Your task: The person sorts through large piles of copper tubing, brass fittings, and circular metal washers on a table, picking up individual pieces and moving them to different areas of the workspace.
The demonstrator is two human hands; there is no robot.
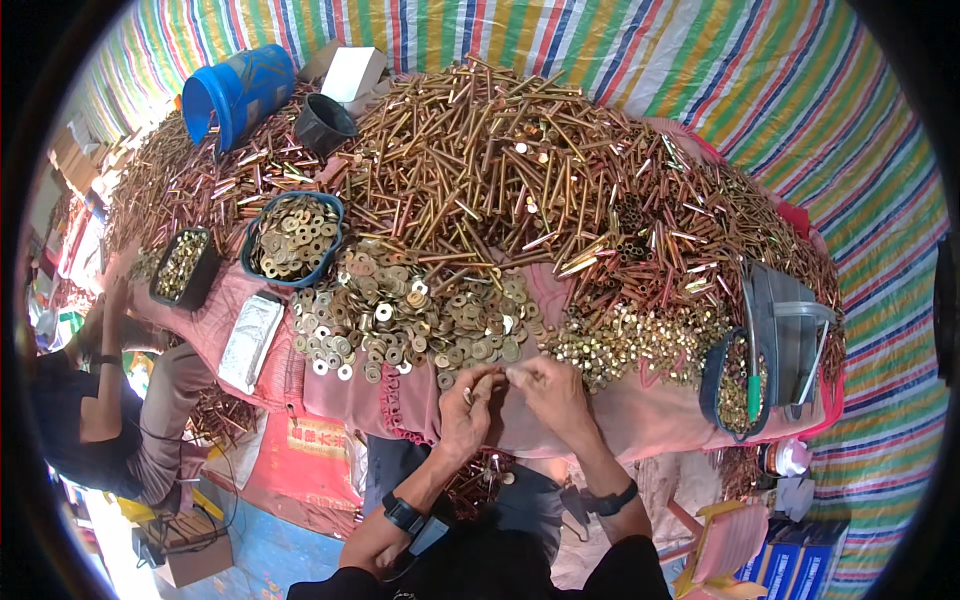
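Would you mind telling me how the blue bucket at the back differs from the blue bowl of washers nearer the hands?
The blue bucket lies tipped on its side on the pile of brass rods, mouth facing down-left; the blue bowl sits upright. The bucket looks tall and seems empty inside; the bowl is shallow and filled with gold washers. Both are blue, round and open-topped.

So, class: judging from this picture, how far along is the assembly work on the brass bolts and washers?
Done: a small cluster of assembled brass pieces lies in the lap. In hand: the left hand and right hand pinch one small brass part together. Left: the huge heap of long brass bolts and the spread of flat brass washers.
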